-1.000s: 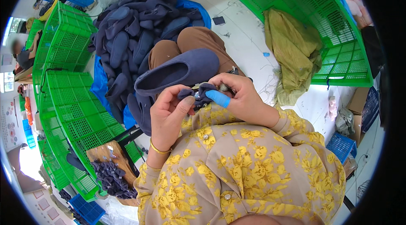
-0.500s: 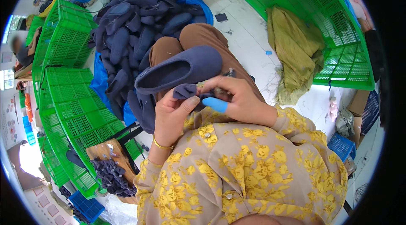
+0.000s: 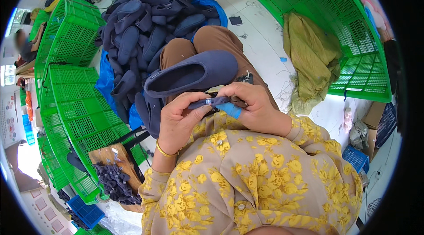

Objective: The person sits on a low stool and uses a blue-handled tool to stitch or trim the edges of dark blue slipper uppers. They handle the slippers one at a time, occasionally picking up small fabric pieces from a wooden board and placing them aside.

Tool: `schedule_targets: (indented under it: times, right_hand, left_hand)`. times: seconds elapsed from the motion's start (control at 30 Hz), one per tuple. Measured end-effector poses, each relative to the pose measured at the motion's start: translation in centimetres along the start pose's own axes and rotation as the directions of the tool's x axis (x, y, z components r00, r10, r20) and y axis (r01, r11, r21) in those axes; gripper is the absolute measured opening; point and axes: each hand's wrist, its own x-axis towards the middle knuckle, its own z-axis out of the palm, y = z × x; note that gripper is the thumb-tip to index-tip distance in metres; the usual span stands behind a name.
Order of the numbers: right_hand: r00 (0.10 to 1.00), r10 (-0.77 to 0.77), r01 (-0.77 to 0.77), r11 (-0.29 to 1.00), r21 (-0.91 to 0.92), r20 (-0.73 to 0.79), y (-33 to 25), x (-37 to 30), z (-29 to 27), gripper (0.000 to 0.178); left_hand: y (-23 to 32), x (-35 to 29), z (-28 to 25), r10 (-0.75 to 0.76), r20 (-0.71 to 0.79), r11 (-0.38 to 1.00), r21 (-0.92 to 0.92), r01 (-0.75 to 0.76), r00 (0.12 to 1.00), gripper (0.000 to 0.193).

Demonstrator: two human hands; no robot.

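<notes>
Both hands meet above my lap over a small navy fabric bow (image 3: 214,101) with a pale band at its middle. My left hand (image 3: 180,118) pinches one end between thumb and fingers. The other end is gripped by my right hand (image 3: 258,106), whose thumb wears a blue covering (image 3: 229,110). A dark bit shows under the right fingers; I cannot make out what it is. Just beyond the hands, a navy felt slipper (image 3: 216,68) lies across my knees, its opening facing up. A second navy slipper (image 3: 148,116) rests lower, beside my left hand.
A heap of navy slippers (image 3: 154,41) fills a blue sheet (image 3: 105,78) ahead on the left. Green crates (image 3: 73,89) line the left side. Several small bows (image 3: 115,184) lie on a wooden stool (image 3: 127,164). Olive cloth (image 3: 309,58) hangs over the right green crate (image 3: 360,71).
The fabric has been turned between my fingers, so its pale band now shows. My hands have drawn slightly closer around it, and the view has shifted a little.
</notes>
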Motion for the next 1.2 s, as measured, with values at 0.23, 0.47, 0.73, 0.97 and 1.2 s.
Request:
schedule_targets:
  times: [0.23, 0.47, 0.73, 0.97, 1.2]
  right_hand:
    - [0.999, 0.019, -0.023, 0.991, 0.135, 0.033, 0.9, -0.5, -1.1, 0.032]
    - [0.962, -0.060, 0.085, 0.993, -0.082, 0.267, 0.4, -0.7, -2.3, 0.035]
    - [0.920, -0.120, 0.175, 0.978, -0.115, 0.374, 0.1, -0.6, -3.1, 0.044]
    - [0.890, -0.117, 0.199, 0.969, -0.145, 0.440, -0.3, -0.6, -3.4, 0.039]
    - [0.849, -0.095, 0.225, 0.955, -0.193, 0.520, -0.8, -0.4, -3.7, 0.034]
  left_hand:
    - [-0.6, 0.1, -1.5, 0.297, 0.153, 0.927, 0.190, -0.323, 0.942, 0.025]
    - [-1.3, -0.2, -1.6, 0.264, 0.221, 0.942, 0.149, -0.300, 0.939, 0.026]
    - [-1.8, 0.3, -1.7, 0.274, 0.314, 0.944, 0.092, -0.317, 0.909, 0.018]
    - [-2.0, 0.4, -1.6, 0.288, 0.349, 0.937, 0.089, -0.337, 0.892, 0.013]
    - [-2.0, 0.5, -1.7, 0.287, 0.393, 0.941, 0.056, -0.335, 0.873, 0.010]
